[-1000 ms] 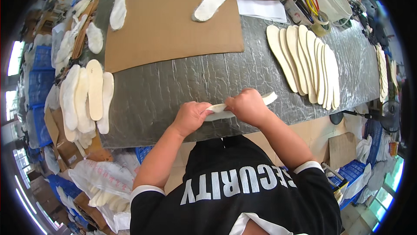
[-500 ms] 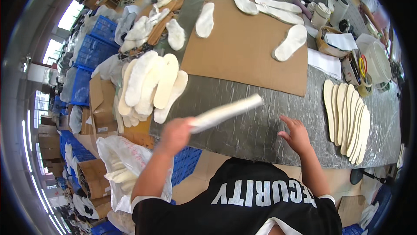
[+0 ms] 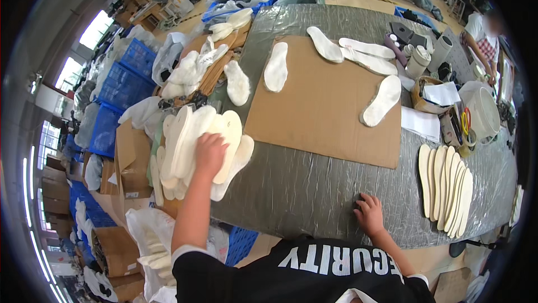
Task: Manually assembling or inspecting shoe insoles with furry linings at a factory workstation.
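Note:
My left hand [image 3: 211, 156] lies on the pile of cream fleecy insoles [image 3: 178, 143] at the left edge of the table. Its fingers are slightly apart and rest on top of the insoles; I see no insole lifted in them. A smooth insole [image 3: 231, 135] with a small mark lies just right of the hand, and another insole [image 3: 238, 163] slants out below it. Near the table's front edge my right hand [image 3: 370, 213] rests on the dark plastic cover [image 3: 314, 196], open, fingers spread, holding nothing. To its right lies a fanned row of cream insoles [image 3: 445, 191].
A brown cardboard sheet [image 3: 325, 112] carries white insoles along its edges. At the far right stand jars [image 3: 418, 62], a white bucket [image 3: 481, 113] and scissors [image 3: 466, 119]. Blue crates [image 3: 120, 87] and a plastic bag of insoles [image 3: 154, 247] are on the left. Another person [image 3: 482, 39] is at far right.
My left hand has carried the blurred insole left to the pile and now rests there. My right hand has shifted slightly left and down onto the table. The view has tilted upward.

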A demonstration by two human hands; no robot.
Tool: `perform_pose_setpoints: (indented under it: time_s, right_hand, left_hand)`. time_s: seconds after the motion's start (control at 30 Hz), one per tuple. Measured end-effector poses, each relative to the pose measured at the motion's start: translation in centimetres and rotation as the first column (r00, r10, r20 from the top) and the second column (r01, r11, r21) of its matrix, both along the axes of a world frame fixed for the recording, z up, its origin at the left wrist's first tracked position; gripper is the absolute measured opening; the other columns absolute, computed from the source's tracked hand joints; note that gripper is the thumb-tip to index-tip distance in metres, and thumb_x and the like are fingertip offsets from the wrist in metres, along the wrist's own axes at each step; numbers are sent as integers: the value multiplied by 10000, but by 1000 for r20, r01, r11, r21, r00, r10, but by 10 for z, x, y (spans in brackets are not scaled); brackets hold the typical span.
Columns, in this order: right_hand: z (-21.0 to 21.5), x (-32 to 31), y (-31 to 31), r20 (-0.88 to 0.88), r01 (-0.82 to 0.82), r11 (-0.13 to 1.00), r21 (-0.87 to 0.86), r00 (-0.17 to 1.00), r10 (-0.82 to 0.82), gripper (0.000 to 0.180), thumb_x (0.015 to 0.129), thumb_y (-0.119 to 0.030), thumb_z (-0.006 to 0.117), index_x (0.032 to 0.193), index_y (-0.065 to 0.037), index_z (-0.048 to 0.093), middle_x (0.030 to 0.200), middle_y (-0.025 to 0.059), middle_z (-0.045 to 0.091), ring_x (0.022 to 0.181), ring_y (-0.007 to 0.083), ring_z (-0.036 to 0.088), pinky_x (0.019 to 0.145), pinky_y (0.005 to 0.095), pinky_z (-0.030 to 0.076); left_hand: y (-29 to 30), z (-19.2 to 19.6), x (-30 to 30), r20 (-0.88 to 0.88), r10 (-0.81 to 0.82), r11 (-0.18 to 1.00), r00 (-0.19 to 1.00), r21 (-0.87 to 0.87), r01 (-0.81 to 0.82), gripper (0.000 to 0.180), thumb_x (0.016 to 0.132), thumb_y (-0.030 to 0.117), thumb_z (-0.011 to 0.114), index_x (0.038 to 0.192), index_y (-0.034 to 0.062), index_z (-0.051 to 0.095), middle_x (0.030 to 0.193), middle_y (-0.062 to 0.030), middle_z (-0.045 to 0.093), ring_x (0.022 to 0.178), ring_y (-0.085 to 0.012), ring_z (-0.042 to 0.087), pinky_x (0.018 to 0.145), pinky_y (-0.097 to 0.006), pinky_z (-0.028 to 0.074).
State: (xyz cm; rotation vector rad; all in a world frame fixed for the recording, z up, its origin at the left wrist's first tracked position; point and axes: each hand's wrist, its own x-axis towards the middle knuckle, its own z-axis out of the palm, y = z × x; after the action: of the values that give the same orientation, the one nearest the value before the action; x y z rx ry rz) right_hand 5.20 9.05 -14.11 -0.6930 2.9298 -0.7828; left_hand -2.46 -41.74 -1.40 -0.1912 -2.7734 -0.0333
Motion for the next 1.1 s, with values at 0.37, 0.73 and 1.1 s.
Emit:
perform_pose_setpoints:
  time_s: [0.37,0.73,1.1]
  right_hand:
    - [-16,9,-2,-47,162,987,-10,986,-162,402,688,-102,725,1069,-96,598,1235,134,544,1083,360,517,914,461,436]
    - [-12,15,-3,-26,189,982,24,982,-189,406,670,-110,727,1053,-111,592,1240,127,538,1072,363,513,903,475,422]
    - [-6,11,-6,-29,172,985,34,985,-171,426,673,-107,721,1072,-117,571,1232,129,536,1051,361,518,883,473,426]
  left_hand:
    - [30,-94,-215,240,180,982,954,19,-190,209,829,216,672,889,17,643,984,-168,600,975,-349,563,842,-433,485]
    - [16,-84,-257,516,623,732,588,-120,-670,436,817,137,646,1227,75,514,1271,-137,485,1183,-346,484,916,-472,497]
    - [-29,-122,-256,311,223,944,924,169,-285,212,736,-63,584,937,-8,624,1152,-180,530,1112,-363,483,920,-415,440]
